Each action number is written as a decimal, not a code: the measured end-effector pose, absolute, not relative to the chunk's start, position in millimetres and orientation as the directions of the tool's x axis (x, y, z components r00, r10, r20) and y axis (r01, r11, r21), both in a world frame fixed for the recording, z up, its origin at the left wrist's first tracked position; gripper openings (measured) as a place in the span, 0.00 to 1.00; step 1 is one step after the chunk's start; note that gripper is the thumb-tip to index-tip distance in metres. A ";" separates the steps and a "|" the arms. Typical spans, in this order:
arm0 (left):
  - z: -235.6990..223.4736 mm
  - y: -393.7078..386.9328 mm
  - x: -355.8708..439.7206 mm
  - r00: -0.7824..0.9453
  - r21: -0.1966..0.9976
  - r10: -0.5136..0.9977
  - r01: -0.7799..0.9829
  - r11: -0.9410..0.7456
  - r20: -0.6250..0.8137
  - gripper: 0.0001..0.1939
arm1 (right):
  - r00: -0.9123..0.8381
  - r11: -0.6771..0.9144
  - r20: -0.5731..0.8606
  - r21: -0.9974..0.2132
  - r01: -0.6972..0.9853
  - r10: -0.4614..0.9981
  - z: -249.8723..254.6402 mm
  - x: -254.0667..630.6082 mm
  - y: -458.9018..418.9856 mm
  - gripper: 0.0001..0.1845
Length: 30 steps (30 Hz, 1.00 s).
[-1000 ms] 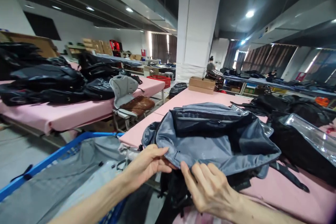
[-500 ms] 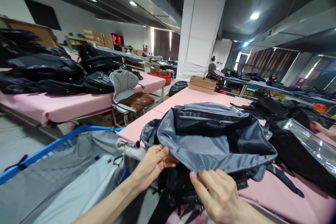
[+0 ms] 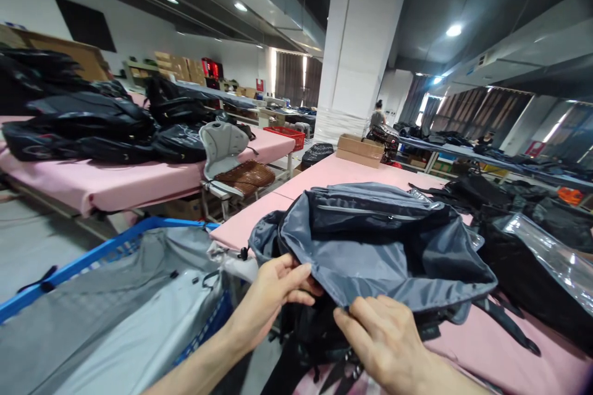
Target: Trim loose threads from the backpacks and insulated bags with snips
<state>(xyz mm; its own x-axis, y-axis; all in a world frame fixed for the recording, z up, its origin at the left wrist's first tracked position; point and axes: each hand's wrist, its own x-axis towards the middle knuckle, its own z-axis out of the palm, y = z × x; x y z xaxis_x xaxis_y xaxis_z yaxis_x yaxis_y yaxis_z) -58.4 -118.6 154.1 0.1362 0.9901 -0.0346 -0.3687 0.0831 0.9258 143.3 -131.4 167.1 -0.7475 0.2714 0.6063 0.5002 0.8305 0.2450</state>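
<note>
A black backpack (image 3: 361,259) lies wide open on the pink table, its grey lining turned up and an inner zipped pocket showing at the back. My left hand (image 3: 282,287) pinches the left part of the bag's near edge between thumb and fingers. To its right, my right hand (image 3: 382,333) has its fingers curled over the same edge, gripping the fabric. Black straps and the rest of the bag's body hang below, partly hidden by my hands. A small pair of scissors or snips (image 3: 340,376) shows dark under my right hand.
A blue-rimmed crate (image 3: 134,237) lined with grey cloth stands at left. Further black bags (image 3: 532,259) with clear plastic lie right of the backpack. A cardboard box (image 3: 360,149) sits at the table's far end. A grey chair (image 3: 225,145) stands between tables; a person (image 3: 378,116) is behind.
The view has shifted slightly. My left thumb has slid a little right along the bag's edge, and my right hand keeps its grip. A person's hand at the far right is gone from view.
</note>
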 end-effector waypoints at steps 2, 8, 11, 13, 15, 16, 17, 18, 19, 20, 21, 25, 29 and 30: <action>152.9 -118.0 -57.4 0.157 0.907 0.987 -0.408 0.104 -0.043 0.14 | -0.727 0.864 0.540 -0.002 0.503 0.424 174.3 144.0 -126.3 0.13; 138.1 -109.0 -57.6 0.215 0.821 0.977 -0.560 0.117 0.008 0.15 | -0.509 0.643 0.394 -0.463 0.610 0.766 206.1 137.9 -107.6 0.20; 133.2 -106.3 -58.7 0.242 0.793 0.970 -0.598 0.121 0.034 0.13 | -0.513 0.677 0.455 -0.355 0.645 0.728 210.9 126.1 -100.7 0.10; 131.7 -105.6 -59.5 0.262 0.788 0.964 -0.603 0.128 0.044 0.12 | -0.520 0.709 0.532 -0.245 0.661 0.668 209.8 118.7 -96.8 0.04; 130.9 -105.4 -60.2 0.272 0.791 0.961 -0.599 0.126 0.053 0.12 | -0.536 0.737 0.596 -0.148 0.659 0.598 208.1 113.3 -93.7 0.04; 130.8 -105.4 -60.5 0.275 0.792 0.960 -0.598 0.124 0.058 0.12 | -0.542 0.748 0.619 -0.113 0.654 0.568 207.5 111.5 -92.4 0.04; 130.7 -105.3 -60.6 0.276 0.793 0.959 -0.598 0.121 0.062 0.12 | -0.546 0.755 0.637 -0.087 0.650 0.544 207.1 110.1 -91.4 0.03; 130.6 -105.2 -60.8 0.279 0.793 0.958 -0.598 0.120 0.066 0.12 | -0.550 0.760 0.650 -0.067 0.646 0.525 206.8 109.0 -90.6 0.02; 130.5 -105.0 -60.9 0.282 0.793 0.957 -0.597 0.119 0.069 0.12 | -0.556 0.765 0.657 -0.051 0.642 0.510 206.6 108.1 -90.0 0.02; 130.5 -104.8 -61.1 0.285 0.793 0.956 -0.597 0.118 0.072 0.13 | -0.562 0.770 0.661 -0.038 0.637 0.498 206.4 107.2 -89.4 0.02; 130.4 -104.5 -61.2 0.288 0.793 0.955 -0.597 0.118 0.074 0.13 | -0.568 0.773 0.664 -0.025 0.634 0.487 206.2 106.3 -88.9 0.02; 131.5 -104.6 -61.8 0.303 0.797 0.949 -0.592 0.121 0.082 0.14 | -0.590 0.789 0.677 0.021 0.614 0.441 206.1 102.6 -86.6 0.04; 135.1 -107.8 -62.3 0.288 0.815 0.956 -0.567 0.120 0.059 0.14 | -0.539 0.791 0.679 -0.103 0.603 0.499 210.3 106.7 -89.4 0.07; 135.7 -108.8 -62.4 0.274 0.826 0.960 -0.552 0.113 0.051 0.15 | -0.526 0.785 0.671 -0.140 0.603 0.523 211.0 110.3 -92.3 0.07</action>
